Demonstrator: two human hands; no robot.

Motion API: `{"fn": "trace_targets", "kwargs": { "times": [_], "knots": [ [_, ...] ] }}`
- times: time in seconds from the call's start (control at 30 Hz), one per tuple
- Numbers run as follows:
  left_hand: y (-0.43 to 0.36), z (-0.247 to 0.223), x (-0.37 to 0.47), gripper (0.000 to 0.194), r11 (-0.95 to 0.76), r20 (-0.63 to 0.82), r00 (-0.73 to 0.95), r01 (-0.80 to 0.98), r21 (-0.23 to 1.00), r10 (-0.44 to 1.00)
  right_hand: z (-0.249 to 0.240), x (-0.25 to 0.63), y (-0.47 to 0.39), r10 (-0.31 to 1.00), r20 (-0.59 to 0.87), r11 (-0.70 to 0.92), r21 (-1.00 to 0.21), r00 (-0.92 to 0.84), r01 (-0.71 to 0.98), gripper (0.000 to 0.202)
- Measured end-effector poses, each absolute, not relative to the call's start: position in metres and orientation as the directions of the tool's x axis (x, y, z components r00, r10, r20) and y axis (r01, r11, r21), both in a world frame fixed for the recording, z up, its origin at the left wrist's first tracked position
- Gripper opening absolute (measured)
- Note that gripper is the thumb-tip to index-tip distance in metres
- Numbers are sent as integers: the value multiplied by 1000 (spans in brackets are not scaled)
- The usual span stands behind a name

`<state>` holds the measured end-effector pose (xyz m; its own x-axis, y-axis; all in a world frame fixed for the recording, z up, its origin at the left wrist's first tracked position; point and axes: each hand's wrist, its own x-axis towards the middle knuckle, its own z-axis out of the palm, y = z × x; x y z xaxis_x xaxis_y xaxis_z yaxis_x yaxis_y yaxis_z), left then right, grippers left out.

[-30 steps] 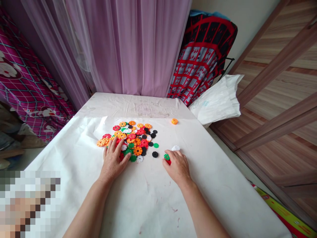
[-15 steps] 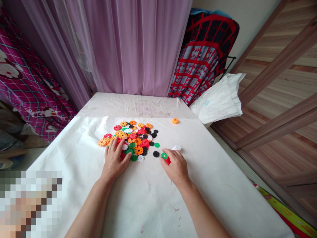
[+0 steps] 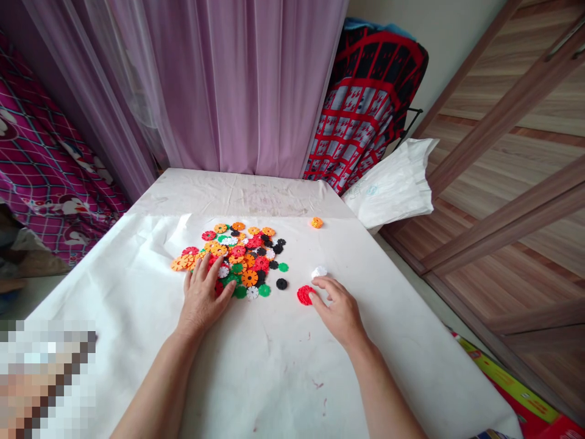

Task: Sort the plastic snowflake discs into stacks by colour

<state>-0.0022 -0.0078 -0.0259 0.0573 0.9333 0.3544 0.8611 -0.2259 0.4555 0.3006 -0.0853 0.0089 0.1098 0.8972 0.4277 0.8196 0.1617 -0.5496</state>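
My left hand (image 3: 205, 299) rests on the near left part of a pile of notched plastic discs (image 3: 249, 278) in orange, red, green, black and white. Its fingers are spread over the discs, and some discs beneath it are hidden. To the right of the pile, my right hand (image 3: 339, 310) is open, with thumb and fingers apart. Its thumb tip is at a red disc stack (image 3: 305, 295); whether it presses on it I cannot tell. Just beyond the fingertips lies a white disc stack (image 3: 319, 272). A black disc (image 3: 281, 284) and a green disc (image 3: 283, 267) lie between pile and right hand.
An orange disc stack (image 3: 317, 223) sits farther back on the white-covered table (image 3: 274, 366). A white bag (image 3: 395, 186) stands by the table's right edge. Purple curtains (image 3: 247, 91) hang behind, and wooden doors (image 3: 516, 177) are at the right.
The green disc at my right hand is gone from the red stack, and a green disc now lies at the pile's near right edge. My right hand has opened and drawn slightly right.
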Motion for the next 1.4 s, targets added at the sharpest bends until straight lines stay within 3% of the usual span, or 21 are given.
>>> {"fn": "trace_targets", "kwargs": {
  "times": [0.2,0.47,0.67,0.87,1.13,1.4],
  "knots": [
    [-8,-27,-4,61,-232,367,59,864,447,928,-2,296,-92,929,356,86,-470,100,878,30],
    [-9,-25,-3,61,-238,373,59,857,457,926,-5,288,-90,938,340,108,-460,63,881,28],
    [-9,-23,-2,58,-212,360,32,855,474,932,2,287,-91,941,332,68,-354,57,933,28],
    [-4,-25,-7,49,-100,338,-98,847,523,936,29,272,-62,947,304,204,-326,-102,923,24],
    [3,-29,-15,45,-127,403,-146,807,577,904,49,224,30,838,2,542,-128,-546,831,42],
    [1,-23,-11,49,-100,370,-126,840,534,920,59,218,48,810,-136,571,-38,-570,820,44]
  ]
}}
